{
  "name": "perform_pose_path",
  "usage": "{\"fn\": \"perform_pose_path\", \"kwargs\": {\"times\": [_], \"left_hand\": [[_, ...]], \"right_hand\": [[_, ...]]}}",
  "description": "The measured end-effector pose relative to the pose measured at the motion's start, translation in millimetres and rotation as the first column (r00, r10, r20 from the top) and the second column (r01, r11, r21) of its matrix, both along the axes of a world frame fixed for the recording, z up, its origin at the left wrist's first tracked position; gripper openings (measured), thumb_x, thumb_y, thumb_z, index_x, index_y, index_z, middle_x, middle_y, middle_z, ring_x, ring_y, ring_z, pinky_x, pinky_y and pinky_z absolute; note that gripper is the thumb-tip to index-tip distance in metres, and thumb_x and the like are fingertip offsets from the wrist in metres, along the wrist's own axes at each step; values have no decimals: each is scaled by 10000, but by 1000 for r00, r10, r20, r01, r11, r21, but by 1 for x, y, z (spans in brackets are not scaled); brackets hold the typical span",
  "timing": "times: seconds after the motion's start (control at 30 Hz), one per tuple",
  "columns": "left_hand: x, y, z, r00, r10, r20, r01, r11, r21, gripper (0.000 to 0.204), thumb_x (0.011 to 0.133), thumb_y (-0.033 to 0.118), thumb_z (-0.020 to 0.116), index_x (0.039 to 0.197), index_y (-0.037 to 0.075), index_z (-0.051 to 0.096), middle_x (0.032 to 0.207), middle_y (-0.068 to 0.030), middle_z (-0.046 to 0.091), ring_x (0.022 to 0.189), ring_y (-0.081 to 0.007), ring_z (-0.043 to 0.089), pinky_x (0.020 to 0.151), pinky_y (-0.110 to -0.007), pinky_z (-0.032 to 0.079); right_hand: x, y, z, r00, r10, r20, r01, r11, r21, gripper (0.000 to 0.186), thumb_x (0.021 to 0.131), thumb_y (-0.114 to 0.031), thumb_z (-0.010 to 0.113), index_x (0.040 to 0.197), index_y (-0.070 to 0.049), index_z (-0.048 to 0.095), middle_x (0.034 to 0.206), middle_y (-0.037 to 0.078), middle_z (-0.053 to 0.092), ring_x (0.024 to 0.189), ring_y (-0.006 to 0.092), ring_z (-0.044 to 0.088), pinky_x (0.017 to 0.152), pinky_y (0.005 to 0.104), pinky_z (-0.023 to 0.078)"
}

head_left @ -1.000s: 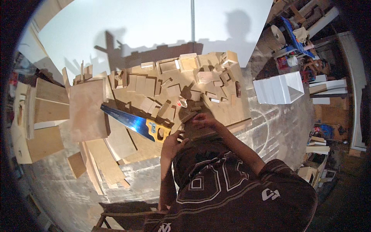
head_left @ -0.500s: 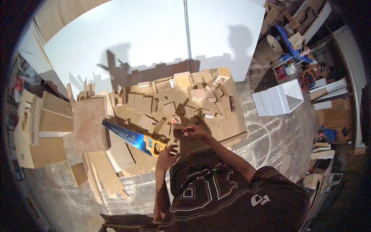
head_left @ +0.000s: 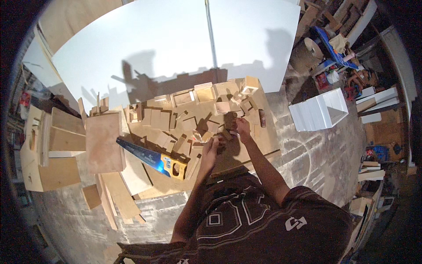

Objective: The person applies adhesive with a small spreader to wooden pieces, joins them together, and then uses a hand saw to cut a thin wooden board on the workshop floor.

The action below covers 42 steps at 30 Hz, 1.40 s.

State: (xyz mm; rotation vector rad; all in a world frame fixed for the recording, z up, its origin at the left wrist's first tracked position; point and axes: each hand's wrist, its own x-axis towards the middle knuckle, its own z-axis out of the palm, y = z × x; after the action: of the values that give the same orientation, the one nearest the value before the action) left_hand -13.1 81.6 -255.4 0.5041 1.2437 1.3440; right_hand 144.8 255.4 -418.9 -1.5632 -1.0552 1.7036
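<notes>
My left hand (head_left: 212,147) reaches over the plywood work surface (head_left: 268,143), fingers curled at a shadowed group of small wooden pieces (head_left: 226,132). Slightly higher and to the right, my right hand (head_left: 241,126) has its fingers bent at the same group; what either holds is too dark to make out. Small blocks, strips and box-like pieces (head_left: 160,119) lie across the surface around them. Left of my hands rests a handsaw (head_left: 149,159) with a shiny blade and a yellow handle, its tip by a rectangular plywood piece (head_left: 103,141).
A large white panel (head_left: 176,35) spans the far side, with shadows on it. Stacked plywood offcuts (head_left: 61,145) sit at left. A white box (head_left: 318,110) is on the concrete floor (head_left: 299,163) at right, near piled tools, boards and clutter (head_left: 343,48).
Both hands have moved forward and to the right, over the small pieces. My left hand has risen from beside the saw handle to near my right hand. The view has shifted slightly.
</notes>
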Motion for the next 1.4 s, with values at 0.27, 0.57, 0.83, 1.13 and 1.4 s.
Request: {"fn": "perform_pose_path", "kwargs": {"times": [0.27,0.57,0.83,1.13,1.4], "left_hand": [[14,111,-70,776,463,-429,-482,873,71,471,1066,407,390,955,-35,513,805,-161,544,766,-263,535,730,-392,438],[-4,153,-113,730,452,-512,-553,832,-54,634,1055,520,281,1085,-61,534,961,-291,586,906,-414,563,843,-476,428],[4,169,-123,817,384,-429,-495,849,-183,730,1043,562,227,1290,-71,494,1219,-372,568,1154,-520,534,978,-514,403],[3,166,-116,840,437,-322,-510,839,-190,653,1061,486,239,1303,-82,451,1234,-349,551,1179,-483,523,1003,-486,404],[4,165,-104,833,506,-223,-550,799,-244,708,1039,559,280,1314,-81,412,1245,-359,549,1175,-484,539,1004,-491,398]], "right_hand": [[-23,39,20,992,120,-42,-109,971,215,382,1029,-470,452,1097,-116,579,1000,17,589,947,165,568,795,382,489],[-35,57,25,987,159,14,-159,977,142,533,984,-631,433,985,-125,599,904,-35,541,819,124,492,739,291,424],[-28,75,11,953,266,-144,-242,957,162,723,975,-671,396,1393,-90,497,1350,34,553,1208,153,524,996,402,444],[-38,85,35,964,266,5,-265,960,92,807,940,-748,351,1393,-99,505,1296,85,594,1168,203,558,948,378,461],[-51,84,52,958,284,-42,-283,959,28,775,973,-709,301,1376,-83,514,1231,67,641,1061,173,598,902,337,461]]}}
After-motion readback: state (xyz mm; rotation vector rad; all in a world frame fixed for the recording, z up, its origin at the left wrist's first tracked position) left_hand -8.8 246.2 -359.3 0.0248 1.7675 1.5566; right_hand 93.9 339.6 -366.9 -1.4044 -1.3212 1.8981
